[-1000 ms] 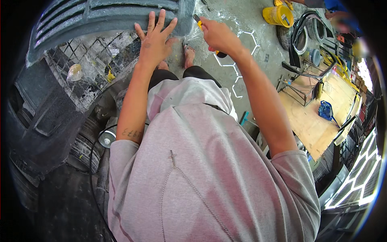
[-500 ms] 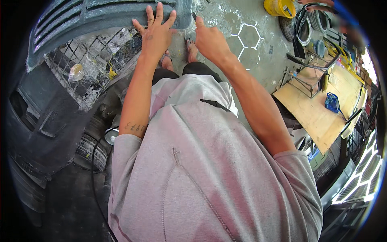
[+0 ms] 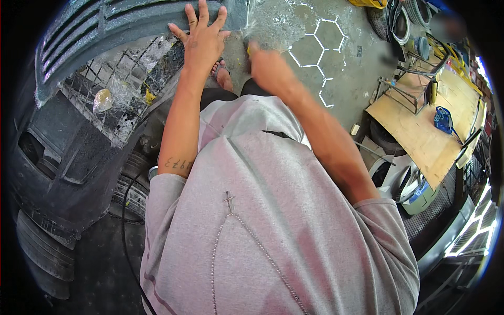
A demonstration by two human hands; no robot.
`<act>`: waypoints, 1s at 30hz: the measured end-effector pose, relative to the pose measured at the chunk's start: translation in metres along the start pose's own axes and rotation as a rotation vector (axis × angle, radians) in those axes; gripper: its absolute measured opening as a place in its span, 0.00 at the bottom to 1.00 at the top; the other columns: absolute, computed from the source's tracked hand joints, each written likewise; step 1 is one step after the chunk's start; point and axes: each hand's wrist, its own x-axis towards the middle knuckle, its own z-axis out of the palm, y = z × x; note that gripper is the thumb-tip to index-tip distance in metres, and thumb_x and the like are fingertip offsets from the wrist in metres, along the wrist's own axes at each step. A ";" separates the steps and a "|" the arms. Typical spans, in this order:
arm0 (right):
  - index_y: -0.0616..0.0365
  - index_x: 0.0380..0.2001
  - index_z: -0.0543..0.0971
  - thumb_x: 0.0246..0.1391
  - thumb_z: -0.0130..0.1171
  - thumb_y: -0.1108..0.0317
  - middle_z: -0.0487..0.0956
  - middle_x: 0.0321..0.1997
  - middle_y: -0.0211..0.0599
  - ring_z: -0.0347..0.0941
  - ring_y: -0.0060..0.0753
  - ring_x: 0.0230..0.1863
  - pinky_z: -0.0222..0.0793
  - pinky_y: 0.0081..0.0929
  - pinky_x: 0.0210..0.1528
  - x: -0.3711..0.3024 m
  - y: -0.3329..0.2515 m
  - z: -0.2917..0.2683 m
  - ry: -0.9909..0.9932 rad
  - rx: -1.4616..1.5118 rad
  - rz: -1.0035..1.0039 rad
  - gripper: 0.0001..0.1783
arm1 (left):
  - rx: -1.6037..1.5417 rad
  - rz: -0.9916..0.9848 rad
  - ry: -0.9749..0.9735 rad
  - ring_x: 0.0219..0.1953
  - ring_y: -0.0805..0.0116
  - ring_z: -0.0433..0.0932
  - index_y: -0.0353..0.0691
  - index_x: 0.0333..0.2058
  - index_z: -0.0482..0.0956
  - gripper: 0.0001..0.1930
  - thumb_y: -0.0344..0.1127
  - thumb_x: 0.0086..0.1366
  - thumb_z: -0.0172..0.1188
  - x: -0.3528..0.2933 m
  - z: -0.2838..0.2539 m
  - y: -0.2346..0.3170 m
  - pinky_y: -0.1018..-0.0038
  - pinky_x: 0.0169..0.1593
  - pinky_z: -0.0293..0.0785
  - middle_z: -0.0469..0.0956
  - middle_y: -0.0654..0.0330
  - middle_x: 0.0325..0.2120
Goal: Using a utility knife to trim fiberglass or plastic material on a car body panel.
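A dark grey slotted panel (image 3: 131, 25), shaped like a vehicle grille or bumper, lies across the upper left. My left hand (image 3: 202, 47) rests flat near its right end, fingers spread. Just beyond that end, my right hand (image 3: 270, 68) is closed, low beside the panel and apart from my left hand. A bit of yellow (image 3: 249, 50) shows at its fingers, but motion blur hides what kind of thing it is. Frayed, pale translucent fibres (image 3: 270, 26) spread from the panel's right edge.
Under the panel stands a wire-mesh surface (image 3: 121, 94) with scraps and clear film. A black vehicle part (image 3: 68, 152) and tyres (image 3: 128, 197) are at left. To the right is a plywood board (image 3: 404, 123) with a metal frame (image 3: 415, 100) and a blue item (image 3: 443, 119).
My right hand has come down toward me, off the panel's corner. The left hand stays spread on the panel. The view has shifted slightly.
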 end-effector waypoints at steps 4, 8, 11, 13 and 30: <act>0.63 0.64 0.61 0.60 0.50 0.68 0.80 0.29 0.64 0.78 0.68 0.33 0.74 0.59 0.38 -0.024 0.031 0.023 -0.112 -0.012 0.026 0.30 | 0.178 0.017 0.152 0.69 0.41 0.53 0.50 0.60 0.72 0.27 0.39 0.61 0.62 0.001 0.006 -0.009 0.28 0.63 0.42 0.56 0.45 0.68; 0.60 0.64 0.65 0.64 0.51 0.62 0.81 0.31 0.60 0.80 0.58 0.29 0.76 0.51 0.33 -0.017 0.086 0.006 -0.012 0.002 0.027 0.27 | -0.035 0.021 0.068 0.73 0.38 0.41 0.60 0.65 0.68 0.30 0.44 0.64 0.61 -0.002 0.010 -0.020 0.22 0.62 0.29 0.48 0.50 0.72; 0.61 0.56 0.72 0.63 0.57 0.58 0.79 0.25 0.43 0.78 0.34 0.21 0.74 0.34 0.24 -0.009 0.078 -0.004 0.017 0.623 0.426 0.23 | -0.054 -0.022 0.080 0.73 0.42 0.45 0.52 0.61 0.73 0.26 0.44 0.64 0.61 -0.003 0.003 -0.017 0.28 0.66 0.33 0.54 0.48 0.70; 0.61 0.50 0.73 0.63 0.59 0.57 0.76 0.24 0.36 0.75 0.26 0.20 0.71 0.27 0.23 0.004 0.081 -0.011 0.086 0.751 0.406 0.20 | -0.030 -0.042 0.094 0.72 0.43 0.49 0.49 0.59 0.75 0.24 0.44 0.63 0.61 -0.002 -0.003 -0.008 0.33 0.68 0.36 0.58 0.48 0.68; 0.60 0.34 0.76 0.61 0.58 0.57 0.78 0.22 0.40 0.77 0.30 0.20 0.71 0.34 0.25 -0.019 0.357 -0.002 0.449 0.326 0.284 0.15 | 0.081 -0.254 0.349 0.45 0.51 0.73 0.46 0.35 0.78 0.07 0.36 0.57 0.62 0.047 0.060 0.063 0.52 0.45 0.67 0.74 0.56 0.38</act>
